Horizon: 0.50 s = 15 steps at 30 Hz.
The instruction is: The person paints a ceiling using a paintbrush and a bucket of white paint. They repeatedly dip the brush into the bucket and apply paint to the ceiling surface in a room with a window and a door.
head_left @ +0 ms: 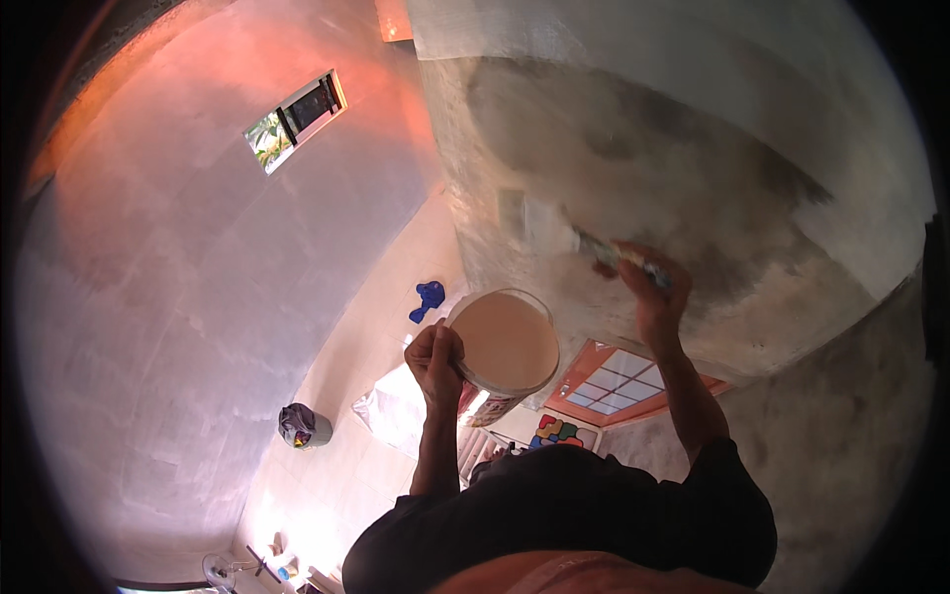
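The left hand (433, 358) grips the rim of the bucket (498, 406) at its left side. The bucket is held off the floor (381, 307), in front of the torso, with its mouth facing the camera. It contains pale pinkish-beige paint (505, 342).

The right hand (658, 292) is closed around the handle of the brush (600, 247). The brush is at the patchy grey-brown wall (712, 178), above and to the right of the bucket, with its bristle end directed left. Blur obscures the bristle end; contact with the wall cannot be determined. A pale patch (546, 226) lies just beyond the bristles.

On the floor, a blue cloth (427, 300) lies left of the bucket. A bin (320, 430) containing a dark bag stands farther left, near the left wall (198, 327). A white sheet (388, 411) lies between bin and bucket.
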Available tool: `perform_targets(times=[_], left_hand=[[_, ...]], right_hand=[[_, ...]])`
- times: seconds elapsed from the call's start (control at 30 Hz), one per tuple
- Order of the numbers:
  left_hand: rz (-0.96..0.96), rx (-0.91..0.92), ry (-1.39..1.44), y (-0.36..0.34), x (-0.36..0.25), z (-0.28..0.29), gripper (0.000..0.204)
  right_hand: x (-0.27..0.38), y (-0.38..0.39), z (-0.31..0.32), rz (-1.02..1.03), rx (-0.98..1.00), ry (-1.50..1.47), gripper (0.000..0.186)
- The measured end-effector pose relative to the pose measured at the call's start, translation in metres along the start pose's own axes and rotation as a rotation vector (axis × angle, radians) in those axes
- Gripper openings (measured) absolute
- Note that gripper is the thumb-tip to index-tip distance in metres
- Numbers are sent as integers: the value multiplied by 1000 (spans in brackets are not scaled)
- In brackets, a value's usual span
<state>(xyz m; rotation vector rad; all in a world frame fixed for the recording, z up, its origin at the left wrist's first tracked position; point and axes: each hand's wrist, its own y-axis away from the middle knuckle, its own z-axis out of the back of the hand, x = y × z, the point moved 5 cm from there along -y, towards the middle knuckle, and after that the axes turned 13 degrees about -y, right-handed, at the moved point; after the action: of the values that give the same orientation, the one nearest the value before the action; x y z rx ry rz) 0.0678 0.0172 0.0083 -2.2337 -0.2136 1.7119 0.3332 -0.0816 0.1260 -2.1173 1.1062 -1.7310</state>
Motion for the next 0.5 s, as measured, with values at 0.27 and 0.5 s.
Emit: perform_targets(times=[0.27,0.5], left_hand=[[-8,-141,-85,14,4,55,31],[-12,-234,-121,20,2,84,31]], right_hand=[[-75,-157,-90,108,37,-189,23],[-111,-218,-134,276,74,-64,26]])
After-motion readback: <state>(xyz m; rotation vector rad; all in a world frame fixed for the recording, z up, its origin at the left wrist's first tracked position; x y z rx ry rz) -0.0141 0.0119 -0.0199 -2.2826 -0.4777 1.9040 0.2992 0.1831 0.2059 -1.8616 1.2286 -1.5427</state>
